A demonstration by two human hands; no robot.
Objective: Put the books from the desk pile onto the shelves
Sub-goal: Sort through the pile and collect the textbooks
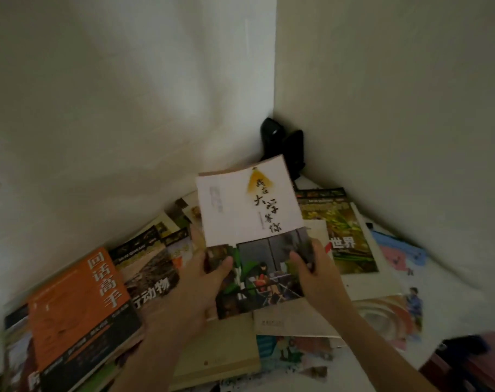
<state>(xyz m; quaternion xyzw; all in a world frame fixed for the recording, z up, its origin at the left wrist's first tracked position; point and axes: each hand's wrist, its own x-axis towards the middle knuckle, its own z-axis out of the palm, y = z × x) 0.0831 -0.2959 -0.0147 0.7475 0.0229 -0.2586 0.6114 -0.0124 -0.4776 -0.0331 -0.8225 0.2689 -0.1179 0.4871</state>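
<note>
I hold a white-covered book [249, 210] with black brush lettering and a photo along its lower half, tilted up above the pile in the desk corner. My left hand [203, 281] grips its lower left edge, thumb on the cover. My right hand [315, 273] grips its lower right edge. Beneath it lie several books spread flat: an orange and black one [79, 312] at the left, a dark animal-themed one [147, 267], a green magazine [342, 230] at the right, a beige book [220, 352] near me. No shelves are in view.
Two white walls meet in a corner behind the pile. A black object [283, 145] stands in that corner. A blue and pink booklet [396, 253] and a swirl-patterned one [387, 315] lie on the white desk at the right. Something dark [466, 360] sits at the lower right.
</note>
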